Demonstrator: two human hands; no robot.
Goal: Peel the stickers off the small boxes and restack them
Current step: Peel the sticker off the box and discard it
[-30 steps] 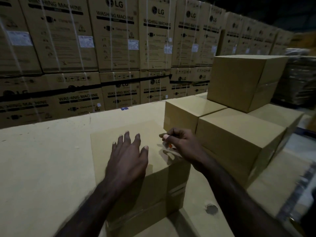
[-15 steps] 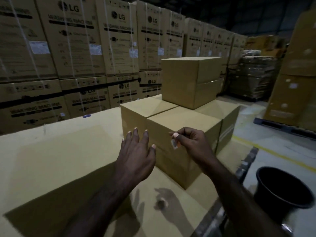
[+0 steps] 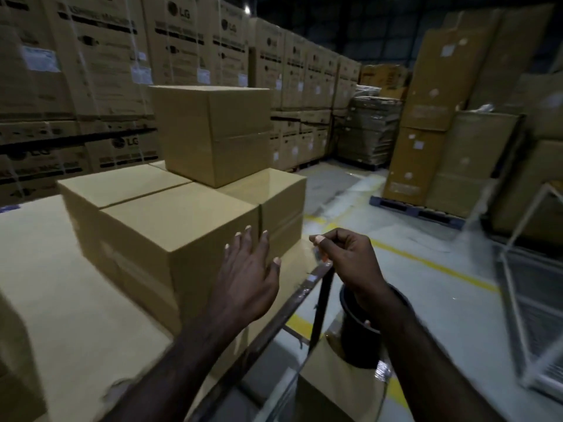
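We have our right hand (image 3: pixel 347 260) out past the right edge of the desk (image 3: pixel 61 300), its fingers (image 3: pixel 320 239) pinched on a small peeled sticker (image 3: pixel 318 254), which shows only as a pale, blurred scrap with a hint of orange. We judge we hold it there because the black bucket (image 3: pixel 356 336) stands on the floor right below the wrist, a likely place to drop the waste. Our left hand (image 3: pixel 246 281) hovers with fingers straight and spread, grasping nothing, just near the front corner of the near box (image 3: pixel 158 239); whether it touches the cardboard we cannot tell. It seems ready to steady or lift that box next. The small boxes sit as a tight block on the right part of the desk: the near box in front, one behind it to the left (image 3: pixel 115 184), one to the right (image 3: pixel 283 202), and a top box (image 3: pixel 213 132) resting over their meeting corners. All are plain matte brown corrugated card, sharp-edged and squarish, with clear tape bands giving a faint sheen on the sides. The desk top looks like flat, pale board, its metal rim (image 3: pixel 274 324) dull and scuffed. Far behind stand tall printed cartons (image 3: pixel 100 56) bound with thin straps.
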